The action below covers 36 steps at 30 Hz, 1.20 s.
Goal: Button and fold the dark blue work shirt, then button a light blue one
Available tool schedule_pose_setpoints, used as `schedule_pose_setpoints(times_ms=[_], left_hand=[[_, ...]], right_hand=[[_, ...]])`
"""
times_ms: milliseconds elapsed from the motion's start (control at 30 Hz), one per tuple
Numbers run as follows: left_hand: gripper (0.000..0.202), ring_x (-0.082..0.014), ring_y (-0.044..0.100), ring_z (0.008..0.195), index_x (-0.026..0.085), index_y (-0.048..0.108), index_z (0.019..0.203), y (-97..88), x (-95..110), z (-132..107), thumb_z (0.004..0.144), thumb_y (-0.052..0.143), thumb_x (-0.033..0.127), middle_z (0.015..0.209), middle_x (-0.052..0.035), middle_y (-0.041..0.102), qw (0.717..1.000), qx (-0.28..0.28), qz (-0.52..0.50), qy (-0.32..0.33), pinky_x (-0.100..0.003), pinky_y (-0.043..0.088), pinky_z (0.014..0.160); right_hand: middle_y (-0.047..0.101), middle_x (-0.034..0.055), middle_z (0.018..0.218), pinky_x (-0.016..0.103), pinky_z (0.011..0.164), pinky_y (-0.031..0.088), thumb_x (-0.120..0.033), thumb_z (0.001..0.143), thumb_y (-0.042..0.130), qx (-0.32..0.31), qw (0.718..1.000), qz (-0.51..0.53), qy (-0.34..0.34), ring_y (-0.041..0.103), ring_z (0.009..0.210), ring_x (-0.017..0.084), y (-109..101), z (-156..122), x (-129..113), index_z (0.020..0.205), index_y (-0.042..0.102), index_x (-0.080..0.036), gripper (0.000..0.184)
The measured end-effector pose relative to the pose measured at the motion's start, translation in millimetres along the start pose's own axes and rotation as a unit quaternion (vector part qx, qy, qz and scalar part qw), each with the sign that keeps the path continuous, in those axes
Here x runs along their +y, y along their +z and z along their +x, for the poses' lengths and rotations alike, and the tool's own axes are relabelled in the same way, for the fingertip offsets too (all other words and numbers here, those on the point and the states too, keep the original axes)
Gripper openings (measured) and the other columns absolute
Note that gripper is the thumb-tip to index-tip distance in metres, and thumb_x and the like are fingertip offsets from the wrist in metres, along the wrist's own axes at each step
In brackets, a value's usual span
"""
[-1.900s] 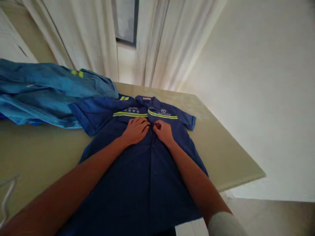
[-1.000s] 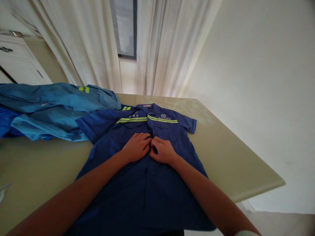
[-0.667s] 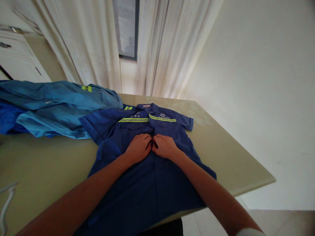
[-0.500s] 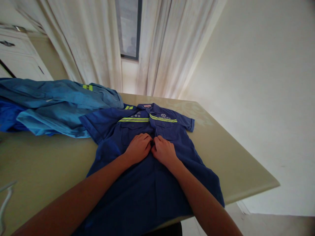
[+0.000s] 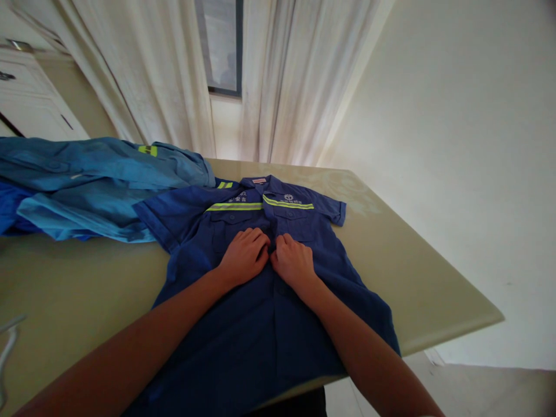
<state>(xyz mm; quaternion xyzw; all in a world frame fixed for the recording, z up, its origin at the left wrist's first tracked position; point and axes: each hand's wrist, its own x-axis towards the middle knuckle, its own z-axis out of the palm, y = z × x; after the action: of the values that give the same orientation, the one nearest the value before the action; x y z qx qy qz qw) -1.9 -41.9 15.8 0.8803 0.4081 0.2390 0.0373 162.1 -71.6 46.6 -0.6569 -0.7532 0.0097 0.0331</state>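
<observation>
A dark blue short-sleeved work shirt [image 5: 243,330] lies front side up, its collar pointing away from me. Yellow-and-grey reflective strips cross its chest above two buttoned pockets. My left hand [image 5: 245,256] and my right hand [image 5: 294,263] meet at the front opening, just below the pockets. Both have curled fingers, closed on the two edges of the shirt's placket. The spot between the fingertips is hidden, so no button shows there. Below the hands, the front edges lie together down to the hem.
Light blue garments [image 5: 99,168] with a yellow patch are heaped at the left, over a brighter blue one [image 5: 17,202]. A white hanger [image 5: 8,347] shows partly at the left edge. The table [image 5: 417,289] ends at a corner on the right, near a wall.
The view has shifted slightly. My hands stay at the same part of the placket, with a slightly wider gap between them now.
</observation>
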Motion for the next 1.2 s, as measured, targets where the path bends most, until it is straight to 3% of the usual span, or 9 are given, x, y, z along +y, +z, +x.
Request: schedule_pose_setpoints(times_ms=[133, 333, 667, 833, 967, 1200], left_hand=[[0.012, -0.0238, 0.060, 0.093, 0.022, 0.062, 0.098, -2.4, 2, 0, 0.095, 0.050, 0.025, 0.097, -0.0062, 0.066, 0.999, -0.039, -0.023, 0.018, -0.041, 0.045, 0.084], [0.011, -0.0247, 0.060, 0.096, 0.022, 0.060, 0.099, -1.5, 1, 0, 0.089, 0.060, 0.027, 0.100, -0.0060, 0.066, 0.998, -0.047, -0.031, 0.017, -0.040, 0.044, 0.085], [0.011, -0.0239, 0.062, 0.095, 0.022, 0.062, 0.099, 1.6, -3, 1, 0.092, 0.059, 0.029, 0.098, -0.0047, 0.067, 0.997, -0.060, -0.050, 0.004, -0.040, 0.044, 0.082], [0.013, -0.0239, 0.063, 0.094, 0.022, 0.064, 0.100, 2.7, -4, 1, 0.093, 0.056, 0.028, 0.098, -0.0057, 0.068, 0.996, -0.061, -0.060, 0.001, -0.039, 0.045, 0.081], [0.015, -0.0217, 0.064, 0.090, 0.021, 0.065, 0.099, 2.4, -9, 3, 0.094, 0.052, 0.026, 0.097, -0.0046, 0.068, 0.992, -0.081, -0.097, 0.005, -0.038, 0.045, 0.080], [0.016, -0.0210, 0.066, 0.091, 0.022, 0.064, 0.101, 6.6, -16, 4, 0.097, 0.048, 0.025, 0.100, -0.0041, 0.069, 0.989, -0.091, -0.118, 0.001, -0.038, 0.046, 0.082]], right_hand=[[0.071, 0.0094, 0.105, 0.030, 0.071, 0.044, -0.025, 0.094, 0.054, 0.009, 0.999, 0.051, 0.012, 0.069, 0.088, 0.023, 5, 3, 12, 0.102, 0.067, -0.020, 0.015], [0.072, 0.0022, 0.089, 0.027, 0.073, 0.040, -0.023, 0.088, 0.062, -0.003, 0.986, 0.167, -0.027, 0.063, 0.079, 0.017, 7, 8, 31, 0.094, 0.071, -0.021, 0.011], [0.071, 0.0034, 0.091, 0.026, 0.065, 0.035, -0.026, 0.084, 0.065, 0.010, 0.991, 0.129, -0.020, 0.059, 0.075, 0.017, 4, 4, 29, 0.087, 0.069, -0.021, 0.007], [0.064, -0.0026, 0.071, 0.024, 0.065, 0.037, -0.019, 0.079, 0.066, -0.018, 0.964, 0.252, -0.078, 0.055, 0.066, 0.013, 6, 10, 38, 0.080, 0.069, -0.018, 0.002], [0.061, -0.0047, 0.066, 0.022, 0.061, 0.036, -0.017, 0.081, 0.066, -0.035, 0.937, 0.331, -0.111, 0.053, 0.061, 0.010, 10, 13, 44, 0.080, 0.069, -0.017, 0.004], [0.064, -0.0031, 0.072, 0.022, 0.065, 0.038, -0.019, 0.085, 0.065, -0.029, 0.938, 0.325, -0.120, 0.055, 0.066, 0.011, 14, 13, 44, 0.087, 0.070, -0.017, 0.006]])
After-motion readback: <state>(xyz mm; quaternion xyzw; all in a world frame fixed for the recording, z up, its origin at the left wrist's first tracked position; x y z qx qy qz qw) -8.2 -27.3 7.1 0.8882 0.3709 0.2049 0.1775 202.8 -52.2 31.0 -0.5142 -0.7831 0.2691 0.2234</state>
